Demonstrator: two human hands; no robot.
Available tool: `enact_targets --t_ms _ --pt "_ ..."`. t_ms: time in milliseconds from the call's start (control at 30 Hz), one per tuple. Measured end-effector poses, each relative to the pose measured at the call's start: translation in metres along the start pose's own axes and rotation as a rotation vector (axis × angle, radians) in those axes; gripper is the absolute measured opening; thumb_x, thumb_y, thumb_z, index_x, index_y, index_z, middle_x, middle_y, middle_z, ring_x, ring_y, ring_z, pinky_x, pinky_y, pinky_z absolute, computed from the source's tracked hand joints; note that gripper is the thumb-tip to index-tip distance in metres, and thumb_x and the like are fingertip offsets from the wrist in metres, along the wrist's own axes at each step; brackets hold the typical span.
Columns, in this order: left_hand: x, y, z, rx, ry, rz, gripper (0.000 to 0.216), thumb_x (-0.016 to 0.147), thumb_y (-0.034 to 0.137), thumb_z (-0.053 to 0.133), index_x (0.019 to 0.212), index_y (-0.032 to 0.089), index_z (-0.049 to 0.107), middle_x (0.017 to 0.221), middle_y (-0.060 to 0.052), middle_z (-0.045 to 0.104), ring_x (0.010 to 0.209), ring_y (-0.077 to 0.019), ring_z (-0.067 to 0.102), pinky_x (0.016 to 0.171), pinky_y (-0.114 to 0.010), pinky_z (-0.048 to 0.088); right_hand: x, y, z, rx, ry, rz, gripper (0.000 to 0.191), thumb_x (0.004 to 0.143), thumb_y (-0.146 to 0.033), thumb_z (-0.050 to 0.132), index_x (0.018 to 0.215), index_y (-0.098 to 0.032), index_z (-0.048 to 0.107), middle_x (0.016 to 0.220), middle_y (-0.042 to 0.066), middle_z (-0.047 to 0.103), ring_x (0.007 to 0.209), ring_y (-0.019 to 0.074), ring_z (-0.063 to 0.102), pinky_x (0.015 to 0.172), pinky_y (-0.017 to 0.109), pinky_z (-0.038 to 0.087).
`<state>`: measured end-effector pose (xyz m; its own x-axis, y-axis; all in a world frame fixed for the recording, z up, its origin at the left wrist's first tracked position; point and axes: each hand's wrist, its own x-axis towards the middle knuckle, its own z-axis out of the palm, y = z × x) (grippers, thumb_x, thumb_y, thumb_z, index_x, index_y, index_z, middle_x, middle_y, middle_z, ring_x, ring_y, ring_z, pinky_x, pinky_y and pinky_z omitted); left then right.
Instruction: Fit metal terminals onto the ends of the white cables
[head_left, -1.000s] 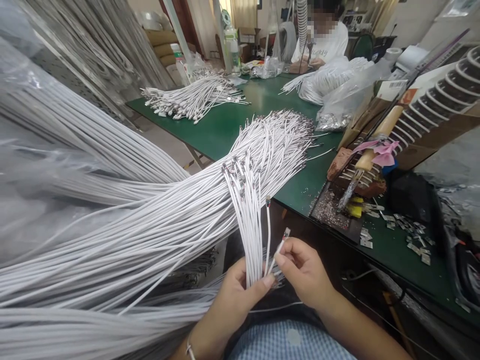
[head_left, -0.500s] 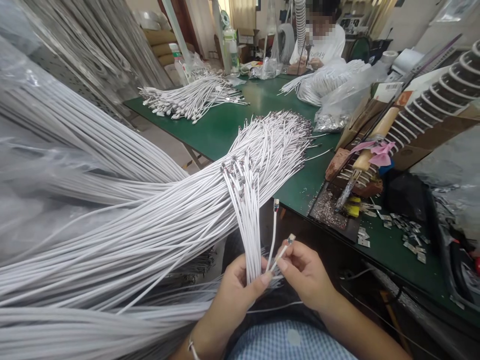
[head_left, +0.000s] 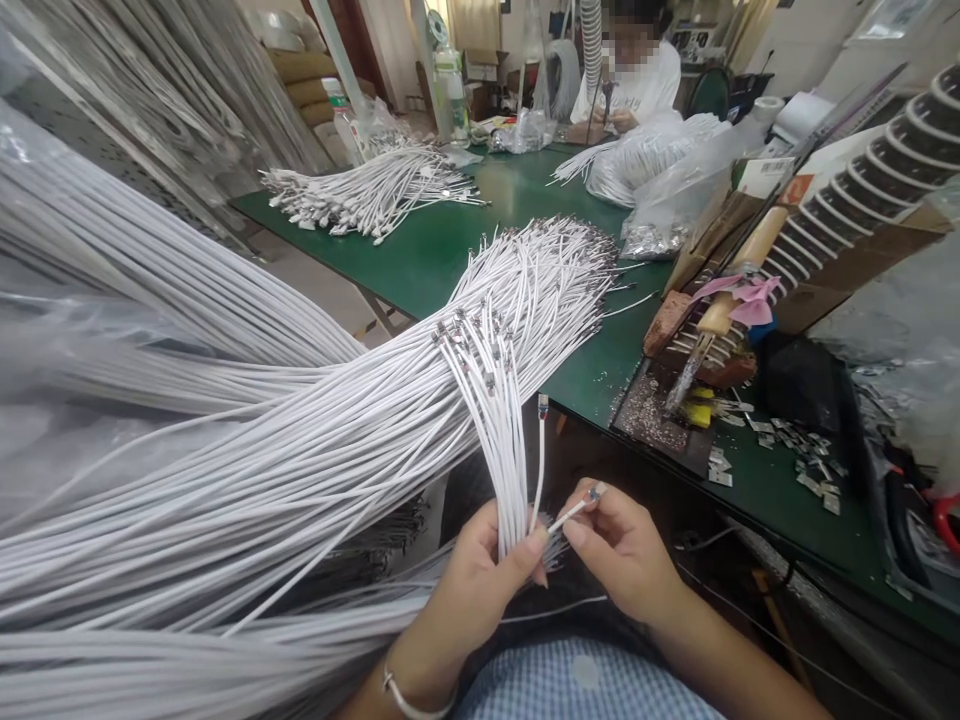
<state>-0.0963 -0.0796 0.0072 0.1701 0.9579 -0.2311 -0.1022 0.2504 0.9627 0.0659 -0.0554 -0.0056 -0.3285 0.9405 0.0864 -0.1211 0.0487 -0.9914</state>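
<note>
A bunch of white cables [head_left: 508, 450] with small metal connectors at their upper ends stands in my left hand [head_left: 476, 585], whose fingers are wrapped round it. One cable [head_left: 541, 445] leans apart from the bunch, its connector pointing up. My right hand [head_left: 619, 545] pinches a single white cable [head_left: 571, 513] just below its connector [head_left: 595, 494], which rests against the fingers. That cable slants down to my left thumb. Behind the hands lies a thick pile of white cables [head_left: 360, 420], its connector ends spread on the green table [head_left: 525, 185].
A soldering iron [head_left: 709, 325] with a wooden handle rests on a coil stand by bricks at right. Loose metal connector pieces [head_left: 806, 460] lie near it. Another cable bundle [head_left: 375, 190] sits at the far left of the table. A person in white [head_left: 630, 80] works across it.
The cable in my right hand has tilted lower and to the right, its connector now against the fingers. The whole view has shifted slightly.
</note>
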Motion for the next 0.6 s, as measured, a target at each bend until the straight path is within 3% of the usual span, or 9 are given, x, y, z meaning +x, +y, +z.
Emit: enact_targets --t_ms 100,200,367,500,600 --pt "0.002 -0.002 -0.001 -0.005 -0.019 -0.033 0.017 0.076 0.031 0.063 0.074 0.014 0.057 0.059 0.001 0.058 0.058 -0.0115 0.054 0.061 -0.024 0.043 0.005 0.003 -0.001 0.052 0.093 0.005 0.021 0.075 -0.037 0.064 0.084 -0.019 0.059 0.067 -0.004 0.038 0.053 0.0085 0.036 0.047 0.020 0.034" --pt "0.000 -0.007 -0.001 -0.037 -0.016 -0.078 0.018 0.072 0.030 0.067 0.078 0.014 0.060 0.063 0.000 0.062 0.059 -0.0127 0.056 0.061 -0.025 0.044 0.014 0.004 0.006 0.100 0.100 0.021 0.028 0.070 -0.041 0.068 0.083 -0.018 0.060 0.067 -0.004 0.037 0.051 0.0077 0.037 0.046 0.020 0.034" --pt "-0.004 -0.015 0.002 -0.080 0.112 -0.063 0.019 0.066 0.026 0.071 0.079 0.015 0.064 0.073 -0.002 0.066 0.070 -0.0157 0.059 0.067 -0.027 0.046 0.020 0.003 0.016 0.032 0.077 0.022 0.025 0.083 -0.034 0.056 0.065 -0.017 0.053 0.059 -0.004 0.046 0.050 0.0082 0.044 0.048 0.020 0.036" --pt "0.004 -0.009 0.001 -0.170 0.170 -0.077 0.022 0.063 0.021 0.074 0.083 0.016 0.066 0.081 -0.002 0.067 0.079 -0.0158 0.059 0.075 -0.026 0.045 0.016 0.004 0.012 -0.053 0.028 -0.091 0.027 0.088 -0.029 0.048 0.069 -0.016 0.062 0.067 0.001 0.057 0.062 0.0114 0.053 0.061 0.023 0.041" --pt "0.011 -0.004 0.000 -0.286 0.169 -0.065 0.027 0.063 0.020 0.075 0.088 0.017 0.065 0.070 0.001 0.065 0.069 -0.0116 0.059 0.070 -0.022 0.045 0.010 0.004 0.007 -0.075 0.031 -0.092 0.028 0.090 -0.030 0.046 0.073 -0.017 0.064 0.067 0.001 0.057 0.063 0.0115 0.052 0.061 0.023 0.040"
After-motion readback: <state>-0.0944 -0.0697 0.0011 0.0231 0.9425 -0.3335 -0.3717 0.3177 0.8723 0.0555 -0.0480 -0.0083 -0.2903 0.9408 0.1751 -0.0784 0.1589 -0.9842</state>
